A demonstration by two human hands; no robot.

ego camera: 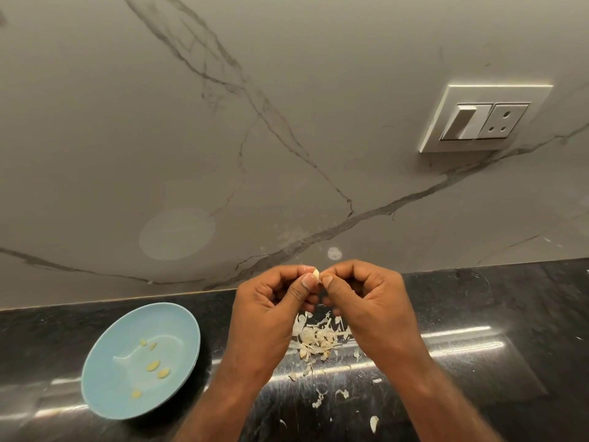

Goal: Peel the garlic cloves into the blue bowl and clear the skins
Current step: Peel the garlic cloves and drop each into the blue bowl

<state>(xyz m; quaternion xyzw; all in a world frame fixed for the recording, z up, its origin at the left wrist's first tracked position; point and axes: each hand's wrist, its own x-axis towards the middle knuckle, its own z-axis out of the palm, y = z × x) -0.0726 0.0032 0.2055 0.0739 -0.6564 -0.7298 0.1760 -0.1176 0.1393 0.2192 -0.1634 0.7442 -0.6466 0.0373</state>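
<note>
- Left hand [271, 311] and right hand [369, 309] both pinch one small pale garlic clove [316, 275] above the black polished desk [478, 314].
- Clove looks light, firm, slippery; grip its ends.
- Papery skins [315, 338] tear easily.
- Round light-blue bowl [105, 362] sits left.

The counter [478, 314] is glossy black polished stone, finely speckled, with bright streaks of reflection. The wall [287, 122] looks like smooth, grey-veined marble with a faint sheen. At eight o'clock the bowl [178, 320] is smooth with a soft gloss. The skins [315, 338] are thin, dry and papery; the clove [316, 275] is smooth. At two o'clock the switch plate [452, 94] looks like smooth white plastic.
</note>
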